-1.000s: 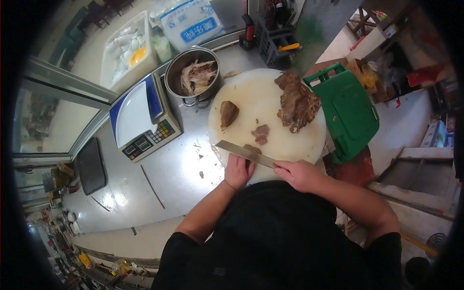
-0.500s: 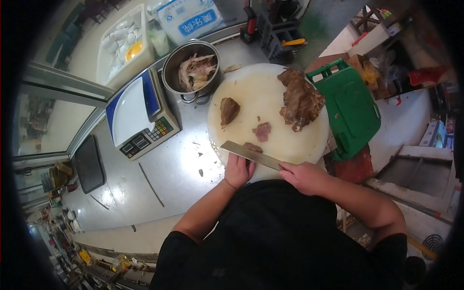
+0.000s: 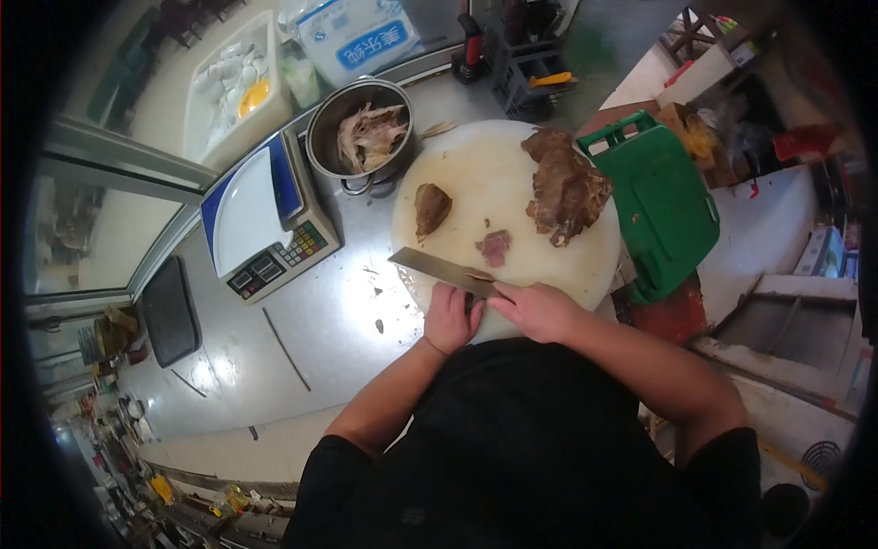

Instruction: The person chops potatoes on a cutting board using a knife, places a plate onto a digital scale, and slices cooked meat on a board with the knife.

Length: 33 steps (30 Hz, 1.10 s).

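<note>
My right hand (image 3: 535, 311) grips the handle of a wide-bladed knife (image 3: 434, 267), its blade pointing left over the near part of the round cutting board (image 3: 466, 165). Just below the blade, my left hand (image 3: 450, 318) has its fingers bent against a piece of meat, mostly hidden by blade and fingers. Sliced meat (image 3: 495, 247) lies a little beyond the knife. One brown chunk (image 3: 433, 209) rests at the board's left, and a large brown piece of meat (image 3: 565, 188) at its right.
A metal pot (image 3: 320, 137) of shredded-looking food stands behind left, beside a scale (image 3: 317, 240) bearing a white tray. A green lid (image 3: 663, 215) adjoins the board's right side. Farther back are a white bin (image 3: 197, 137) and a dark rack (image 3: 521, 78).
The knife and my right hand have moved left, and the blade now covers more of the small piece beside my left hand. My left hand has hardly moved.
</note>
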{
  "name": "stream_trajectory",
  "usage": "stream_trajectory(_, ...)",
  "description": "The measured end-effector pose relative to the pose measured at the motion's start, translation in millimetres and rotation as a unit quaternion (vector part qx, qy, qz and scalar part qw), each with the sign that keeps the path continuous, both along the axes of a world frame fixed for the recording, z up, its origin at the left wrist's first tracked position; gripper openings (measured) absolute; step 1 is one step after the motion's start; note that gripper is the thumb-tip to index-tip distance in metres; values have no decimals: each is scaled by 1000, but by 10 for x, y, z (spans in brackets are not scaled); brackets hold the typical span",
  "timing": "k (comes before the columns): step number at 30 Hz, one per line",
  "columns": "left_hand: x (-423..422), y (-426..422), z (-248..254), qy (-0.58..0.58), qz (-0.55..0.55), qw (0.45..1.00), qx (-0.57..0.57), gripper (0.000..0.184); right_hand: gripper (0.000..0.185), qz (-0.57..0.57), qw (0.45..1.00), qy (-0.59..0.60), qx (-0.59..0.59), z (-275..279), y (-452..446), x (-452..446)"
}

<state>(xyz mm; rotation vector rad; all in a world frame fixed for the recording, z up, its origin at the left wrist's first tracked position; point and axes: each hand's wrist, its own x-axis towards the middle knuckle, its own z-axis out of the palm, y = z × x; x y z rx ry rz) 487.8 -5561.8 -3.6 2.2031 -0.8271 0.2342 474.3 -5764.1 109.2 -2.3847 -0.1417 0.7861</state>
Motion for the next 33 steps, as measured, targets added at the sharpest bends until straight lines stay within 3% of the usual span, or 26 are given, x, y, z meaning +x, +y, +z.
stream_trajectory(4,-1,8,-11,-23,13,1000,-12,46,44,-43,997,-46,44,-78,-15,-13)
stream_trajectory(6,3,13,-21,-33,16,999,-24,45,43,-46,994,29,93,-45,-163,-26)
stream_trajectory(9,4,5,-25,-24,2,999,-20,43,45,-92,991,45,89,-35,-357,-139)
stream_trajectory(12,-8,14,-30,-13,4,1000,-22,44,44,-113,988,-6,101,294,-395,-386)
stream_trajectory(15,-31,15,-43,-6,15,1000,-11,48,42,-67,997,15,31,499,-428,-530)
stream_trajectory(24,12,37,-24,-9,-14,1000,19,54,39,42,998,-52,22,519,-344,-372)
stream_trajectory(27,34,37,-6,-1,-14,1000,12,54,39,-20,999,37,23,374,-291,-303)
stream_trajectory(33,54,36,-53,14,-17,999,-25,54,43,-21,997,63,41,304,-200,-87)
